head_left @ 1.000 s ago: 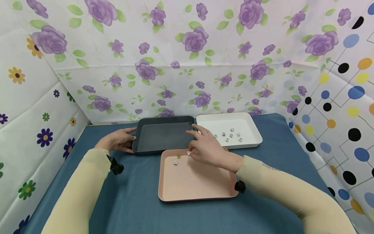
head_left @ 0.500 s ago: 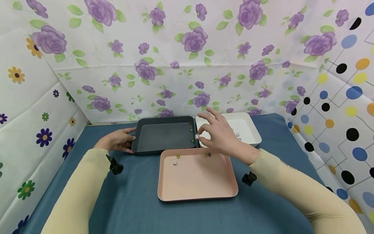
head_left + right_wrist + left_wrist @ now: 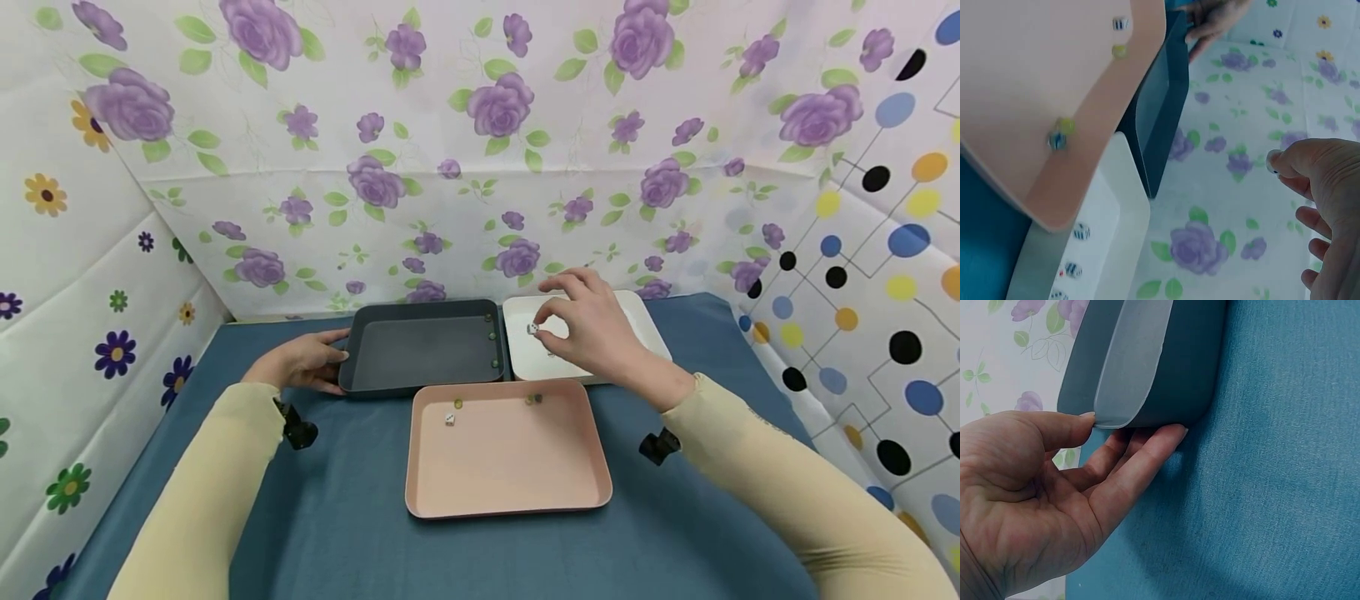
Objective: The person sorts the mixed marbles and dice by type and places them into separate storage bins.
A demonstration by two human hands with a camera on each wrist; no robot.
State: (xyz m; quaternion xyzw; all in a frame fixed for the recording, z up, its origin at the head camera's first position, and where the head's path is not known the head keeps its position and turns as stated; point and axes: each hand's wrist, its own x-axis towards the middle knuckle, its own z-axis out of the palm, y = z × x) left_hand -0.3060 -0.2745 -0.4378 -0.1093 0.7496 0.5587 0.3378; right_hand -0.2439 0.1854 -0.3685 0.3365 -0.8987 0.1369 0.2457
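Note:
Over the white tray (image 3: 647, 325), my right hand (image 3: 596, 325) pinches a white die (image 3: 532, 329) between thumb and index finger, other fingers raised. At the left end of the dark grey tray (image 3: 420, 346), my left hand (image 3: 303, 364) holds the corner, thumb at the rim and fingers against the outer wall in the left wrist view. Closer to me lies the pink tray (image 3: 510, 467), containing a white die (image 3: 450, 419), a yellow marble (image 3: 458, 403), and a yellow marble (image 3: 528, 400) beside a darker marble (image 3: 538, 398).
Several small marbles line the dark tray's right side, one a green marble (image 3: 495, 363). White dice (image 3: 1081, 231) lie in the white tray, mostly behind my right hand in the head view. Blue cloth (image 3: 337, 500) covers the table; a flowered sheet (image 3: 450, 208) hangs behind.
My right hand has lifted the die from the pink tray and carried it right and back, over the white tray. The left hand stays at the dark tray.

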